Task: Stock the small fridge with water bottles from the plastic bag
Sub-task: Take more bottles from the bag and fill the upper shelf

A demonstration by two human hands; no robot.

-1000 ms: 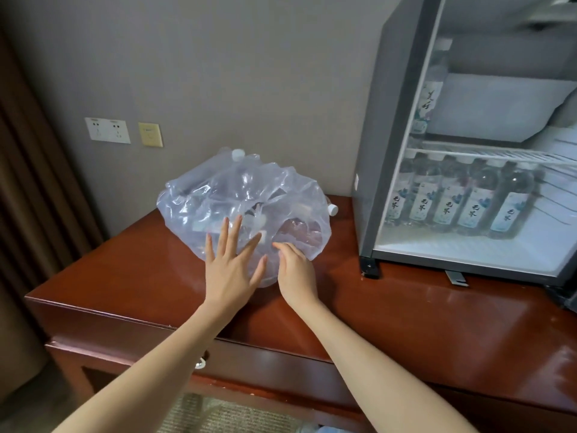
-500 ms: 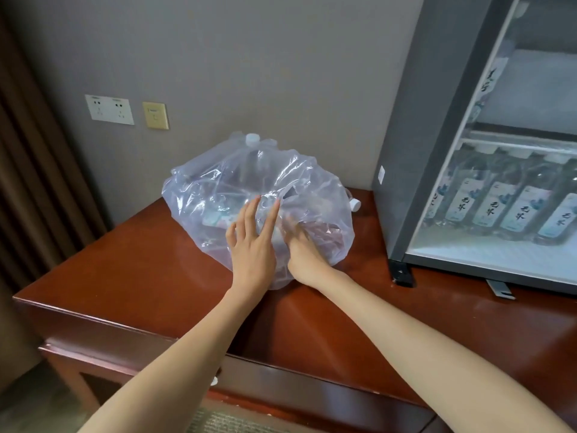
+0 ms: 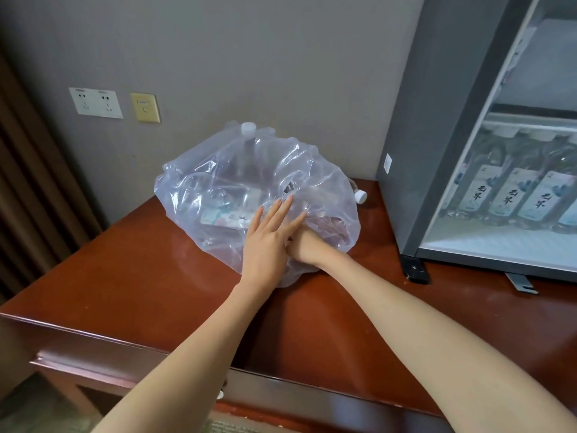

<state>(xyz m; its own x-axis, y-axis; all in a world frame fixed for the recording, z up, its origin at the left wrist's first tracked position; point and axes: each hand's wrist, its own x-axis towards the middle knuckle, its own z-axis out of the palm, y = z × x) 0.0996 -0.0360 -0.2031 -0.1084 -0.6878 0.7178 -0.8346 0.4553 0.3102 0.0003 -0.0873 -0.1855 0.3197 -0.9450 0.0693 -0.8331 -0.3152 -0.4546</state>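
Noting plastic bag (image 3: 193,189) of water bottles (image 3: 226,218) lying on wooden desk (image 3: 125,292), near small fridge (image 3: 437,120); pressing left hand (image 3: 265,245) flat on bag, fingers straight; pushing right hand (image 3: 307,246) into the plastic, fingers hidden, grip not determinable; standing inside fridge, labelled bottles (image 3: 505,195).

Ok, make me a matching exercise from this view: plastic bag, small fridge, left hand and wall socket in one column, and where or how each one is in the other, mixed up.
1 plastic bag
2 small fridge
3 left hand
4 wall socket

A flat on the bag, fingers straight
B on the wall, left of the yellow plate
C at the right, labelled bottles standing inside
D on the wooden desk, left of the fridge

Pairs: 1-D, 2-C, 3-A, 4-B
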